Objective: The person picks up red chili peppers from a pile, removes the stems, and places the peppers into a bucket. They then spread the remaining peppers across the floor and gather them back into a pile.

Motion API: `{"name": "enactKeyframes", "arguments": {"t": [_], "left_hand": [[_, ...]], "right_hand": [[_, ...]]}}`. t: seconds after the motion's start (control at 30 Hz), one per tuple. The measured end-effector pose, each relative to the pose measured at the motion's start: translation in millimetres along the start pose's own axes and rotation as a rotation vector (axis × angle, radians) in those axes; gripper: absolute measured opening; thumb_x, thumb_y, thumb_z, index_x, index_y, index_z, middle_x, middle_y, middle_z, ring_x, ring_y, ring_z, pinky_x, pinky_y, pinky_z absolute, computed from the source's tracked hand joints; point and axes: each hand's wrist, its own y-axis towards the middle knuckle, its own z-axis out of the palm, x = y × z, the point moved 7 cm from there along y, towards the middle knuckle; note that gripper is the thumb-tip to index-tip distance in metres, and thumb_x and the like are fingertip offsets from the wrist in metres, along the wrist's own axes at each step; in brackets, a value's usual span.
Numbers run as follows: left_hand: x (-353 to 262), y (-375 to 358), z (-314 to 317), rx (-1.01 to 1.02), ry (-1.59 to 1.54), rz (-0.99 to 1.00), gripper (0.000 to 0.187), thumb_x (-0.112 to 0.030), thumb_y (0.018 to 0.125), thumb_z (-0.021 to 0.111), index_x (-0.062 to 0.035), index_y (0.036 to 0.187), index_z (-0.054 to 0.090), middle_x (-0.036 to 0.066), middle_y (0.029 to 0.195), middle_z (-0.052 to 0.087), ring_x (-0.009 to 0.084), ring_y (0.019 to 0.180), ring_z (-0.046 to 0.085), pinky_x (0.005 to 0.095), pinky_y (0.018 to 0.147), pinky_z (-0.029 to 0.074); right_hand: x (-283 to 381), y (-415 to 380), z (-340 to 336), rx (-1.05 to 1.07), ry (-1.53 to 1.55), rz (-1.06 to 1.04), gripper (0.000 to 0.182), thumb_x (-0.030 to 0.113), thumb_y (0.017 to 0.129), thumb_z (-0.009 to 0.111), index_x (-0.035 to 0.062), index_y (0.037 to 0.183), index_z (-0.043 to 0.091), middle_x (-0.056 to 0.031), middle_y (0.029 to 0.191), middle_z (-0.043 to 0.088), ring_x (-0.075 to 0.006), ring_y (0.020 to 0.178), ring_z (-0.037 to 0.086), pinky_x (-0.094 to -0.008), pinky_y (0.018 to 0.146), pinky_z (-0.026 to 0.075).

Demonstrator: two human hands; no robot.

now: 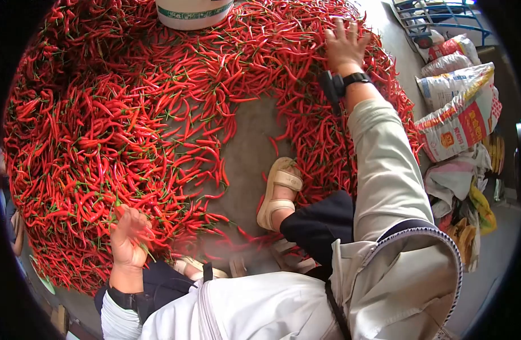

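Note:
A wide heap of red chili peppers [130,124] with green stems covers the floor around me. My left hand [129,237] is low at the near left edge of the heap, fingers curled around a chili [120,208] with a green stem. My right hand [345,44] reaches far out to the upper right, fingers spread and pressed onto the peppers there. A black watch [356,78] sits on that wrist. My foot in a beige sandal [278,192] rests on a bare patch of grey floor [249,153].
A white bucket with a green band [193,12] stands in the peppers at the top. Printed sacks [459,107] and crumpled bags [464,192] pile along the right side. A blue metal frame [442,14] is at the upper right.

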Motion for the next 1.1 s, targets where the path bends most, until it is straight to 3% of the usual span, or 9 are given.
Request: {"name": "enactKeyframes", "arguments": {"t": [0.17, 0.33, 0.57, 0.67, 0.7, 0.77, 0.87, 1.07, 1.1], "left_hand": [[-3, -6, 2, -0.001, -0.012, 0.01, 0.017, -0.015, 0.083, 0.061, -0.0106, 0.096, 0.052, 0.0, 0.075, 0.05, 0.0135, 0.071, 0.05, 0.0288, 0.066, 0.044], [-14, -14, -1, 0.009, -0.006, 0.072, 0.017, -0.015, 0.083, 0.061, -0.0109, 0.097, 0.052, 0.001, 0.076, 0.052, 0.0125, 0.07, 0.05, 0.0286, 0.065, 0.044], [-22, -19, -21, 0.003, -0.036, 0.086, 0.018, -0.016, 0.083, 0.061, -0.0113, 0.098, 0.052, 0.0, 0.078, 0.05, 0.0122, 0.07, 0.049, 0.029, 0.065, 0.043], [-29, -24, -27, 0.008, -0.071, 0.115, 0.017, -0.016, 0.083, 0.06, -0.0114, 0.098, 0.052, 0.001, 0.079, 0.05, 0.0132, 0.072, 0.049, 0.0295, 0.066, 0.043], [-32, -26, -29, -0.005, -0.089, 0.108, 0.016, -0.015, 0.083, 0.059, -0.0115, 0.097, 0.052, 0.002, 0.079, 0.049, 0.0139, 0.073, 0.048, 0.0301, 0.066, 0.043], [-37, -30, -31, 0.004, -0.066, 0.127, 0.014, -0.014, 0.084, 0.057, -0.0115, 0.097, 0.052, 0.001, 0.079, 0.048, 0.0142, 0.073, 0.048, 0.0302, 0.067, 0.043], [-42, -29, -29, 0.034, -0.077, 0.133, 0.012, -0.015, 0.085, 0.056, -0.0115, 0.096, 0.052, 0.001, 0.079, 0.049, 0.0141, 0.074, 0.048, 0.0295, 0.067, 0.043], [-68, -36, -17, 0.104, -0.182, 0.197, 0.013, -0.014, 0.087, 0.056, -0.0093, 0.098, 0.051, 0.001, 0.08, 0.049, 0.0114, 0.074, 0.047, 0.0263, 0.067, 0.04], [-70, -37, -20, 0.101, -0.185, 0.207, 0.012, -0.014, 0.087, 0.055, -0.0093, 0.097, 0.051, 0.001, 0.08, 0.049, 0.0114, 0.074, 0.046, 0.0263, 0.067, 0.039]], "right_hand": [[167, -94, -75, -0.29, 0.466, -0.545, 0.019, 0.022, 0.073, 0.053, 0.0221, 0.091, 0.061, 0.0021, 0.116, 0.049, -0.0228, 0.109, 0.04, -0.0456, 0.071, 0.036], [326, -256, -153, -0.051, 1.001, -0.987, 0.033, 0.029, 0.073, 0.055, 0.0168, 0.103, 0.062, -0.006, 0.129, 0.043, -0.0296, 0.126, 0.029, -0.0626, 0.095, 0.024], [305, -213, -80, 0.22, 0.687, -0.763, 0.041, 0.033, 0.082, 0.049, 0.0304, 0.123, 0.047, 0.003, 0.135, 0.035, -0.0265, 0.124, 0.031, -0.0626, 0.097, 0.02], [236, -154, -27, 0.612, 0.211, -0.542, 0.046, 0.035, 0.083, 0.048, 0.022, 0.127, 0.046, -0.0067, 0.136, 0.037, -0.0307, 0.12, 0.038, -0.0582, 0.1, 0.021], [195, -128, -47, 0.059, 0.118, -0.158, 0.029, 0.028, 0.079, 0.054, 0.0207, 0.106, 0.061, -0.0043, 0.122, 0.048, -0.0295, 0.118, 0.038, -0.0609, 0.092, 0.027], [150, -115, -10, 0.373, 0.221, -0.067, 0.034, 0.028, 0.076, 0.057, 0.0164, 0.108, 0.059, -0.0054, 0.13, 0.038, -0.0326, 0.126, 0.027, -0.059, 0.093, 0.027], [151, -108, -25, 0.123, 0.389, 0.019, 0.036, 0.022, 0.075, 0.055, 0.0123, 0.109, 0.058, -0.008, 0.126, 0.042, -0.0334, 0.121, 0.032, -0.0597, 0.092, 0.028], [344, -249, -221, -0.042, 1.011, -1.062, 0.043, 0.019, 0.073, 0.052, 0.0065, 0.114, 0.052, -0.0135, 0.122, 0.046, -0.0306, 0.118, 0.039, -0.0606, 0.093, 0.028], [361, -277, -235, -0.024, 1.198, -0.954, 0.044, 0.02, 0.072, 0.053, 0.0086, 0.114, 0.051, -0.0127, 0.124, 0.045, -0.0308, 0.12, 0.037, -0.0615, 0.094, 0.027]]}}
